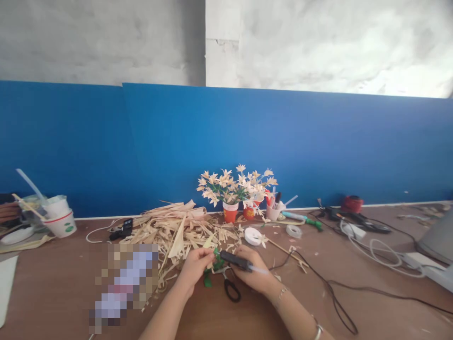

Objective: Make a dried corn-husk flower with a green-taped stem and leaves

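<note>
My right hand (250, 267) is wrapped around a black hot glue gun (231, 259), with a translucent glue stick (260, 270) sticking out of its back end. Its nozzle points left, close to the fingertips of my left hand (196, 265). Those fingers are pinched on a small green piece (216, 256), partly hidden. Under and between the hands lie more green bits (207, 279) and a pair of scissors with a black handle (232, 290); their blades are mostly covered.
Behind my hands spreads a pile of dry pale husk strips (177, 231). Pale flowers (230, 182) stand in red paper cups (230, 212). A white tape roll (253, 236) lies nearby. Black cable (329, 288) crosses the right side; a white cup (62, 224) stands left.
</note>
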A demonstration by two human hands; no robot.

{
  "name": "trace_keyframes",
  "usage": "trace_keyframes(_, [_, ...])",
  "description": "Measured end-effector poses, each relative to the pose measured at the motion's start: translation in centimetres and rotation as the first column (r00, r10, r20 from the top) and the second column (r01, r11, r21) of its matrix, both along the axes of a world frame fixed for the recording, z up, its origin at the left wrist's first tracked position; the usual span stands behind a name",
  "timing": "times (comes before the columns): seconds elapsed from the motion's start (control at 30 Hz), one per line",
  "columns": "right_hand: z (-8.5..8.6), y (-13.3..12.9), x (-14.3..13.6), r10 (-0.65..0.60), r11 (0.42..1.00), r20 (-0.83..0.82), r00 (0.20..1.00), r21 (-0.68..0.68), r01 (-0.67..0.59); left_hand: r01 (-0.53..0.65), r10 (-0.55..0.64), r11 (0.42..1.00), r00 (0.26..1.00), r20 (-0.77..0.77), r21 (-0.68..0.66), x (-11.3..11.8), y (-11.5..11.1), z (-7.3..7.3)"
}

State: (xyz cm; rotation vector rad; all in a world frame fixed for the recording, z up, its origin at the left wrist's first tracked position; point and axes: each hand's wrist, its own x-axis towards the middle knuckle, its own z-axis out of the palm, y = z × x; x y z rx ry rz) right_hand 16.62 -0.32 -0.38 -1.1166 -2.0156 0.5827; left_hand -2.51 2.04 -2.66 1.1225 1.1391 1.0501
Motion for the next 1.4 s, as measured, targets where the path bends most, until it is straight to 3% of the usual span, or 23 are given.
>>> trace_keyframes(0.3, [-0.5,0.1,-0.2,-0.007,1.000,0.011,1.000,0.010,0.007,0.024,-0.024,1.000,1.000,-0.015,0.008,0.2,-0.9,1.3])
trace_keyframes(0.63, [-1.0,0.4,-0.2,-0.036,0.999,0.006,0.999,0.006,0.036,0.001,-0.001,1.000,1.000,0.024,0.013,0.5,0.2,-0.7])
trace_keyframes(1.03, [-0.7,0.3,-0.2,-0.040,0.999,0.031,0.999,0.005,0.039,0.021,-0.023,0.998,0.999,0.026,0.056,0.4,0.2,-0.8])
trace_keyframes(1.4, [-1.2,0.4,0.0,-0.055,0.998,0.053,0.997,0.011,0.054,0.024,-0.024,1.000,1.000,0.002,0.010,0.3,-0.8,1.0])
